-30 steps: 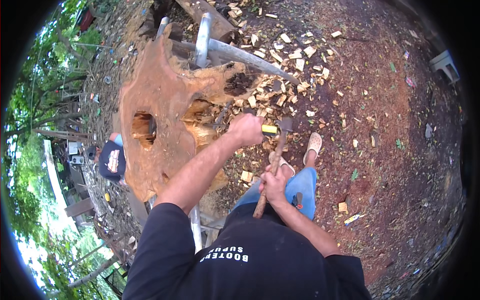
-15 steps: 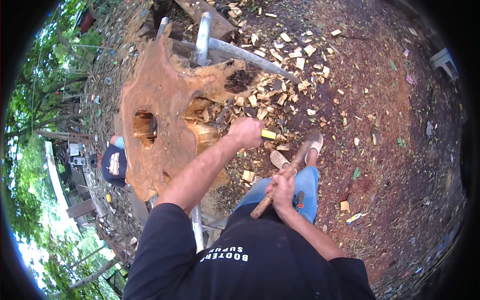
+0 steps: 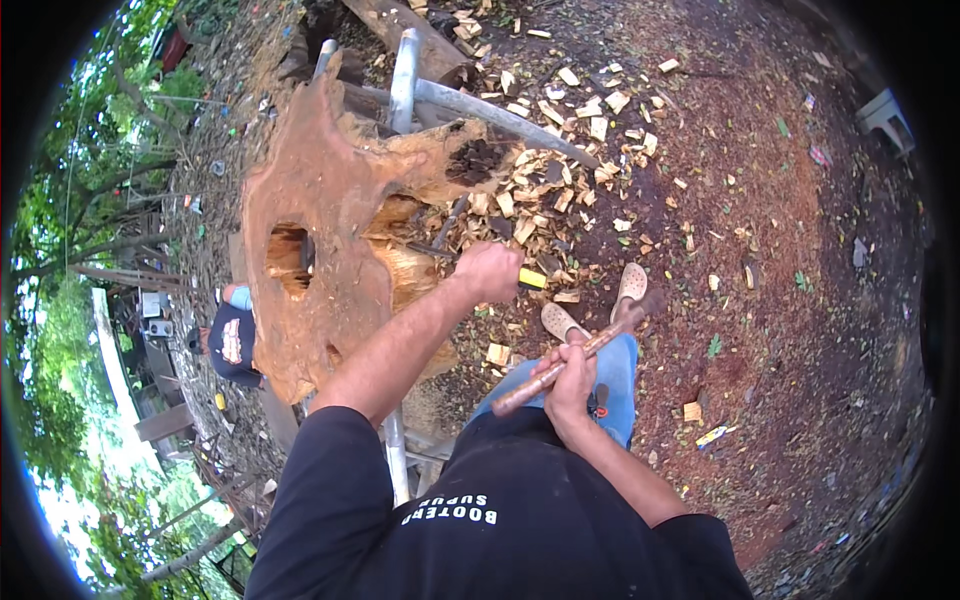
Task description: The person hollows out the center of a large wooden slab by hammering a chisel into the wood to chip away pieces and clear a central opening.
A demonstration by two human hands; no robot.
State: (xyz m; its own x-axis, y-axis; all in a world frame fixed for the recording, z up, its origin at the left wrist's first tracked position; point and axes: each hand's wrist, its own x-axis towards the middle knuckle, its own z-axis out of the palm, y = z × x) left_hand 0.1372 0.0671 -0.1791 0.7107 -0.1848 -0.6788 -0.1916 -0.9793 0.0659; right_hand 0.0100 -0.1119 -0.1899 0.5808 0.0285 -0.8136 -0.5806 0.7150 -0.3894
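Observation:
My left hand (image 3: 489,271) is closed on a chisel (image 3: 530,279) with a yellow-and-black handle, whose dark blade points left into a rough cut (image 3: 398,272) in a large reddish wood slab (image 3: 320,180). A second hole (image 3: 290,250) goes through the slab farther left. My right hand (image 3: 570,377) grips a wooden-handled hammer (image 3: 540,380) low, over my jeans; its head, near my right sandal, is blurred.
Metal tubes (image 3: 404,75) and a timber (image 3: 430,40) lie at the slab's far end. Wood chips (image 3: 550,200) cover the dirt. Another person (image 3: 230,345) bends beyond the slab's left edge. A white plastic object (image 3: 882,122) stands far right, and trees line the left.
The hammer head has swung right and down, away from the chisel handle, turning the wooden handle to a diagonal. My left hand has shifted slightly down. The other person has moved slightly downward.

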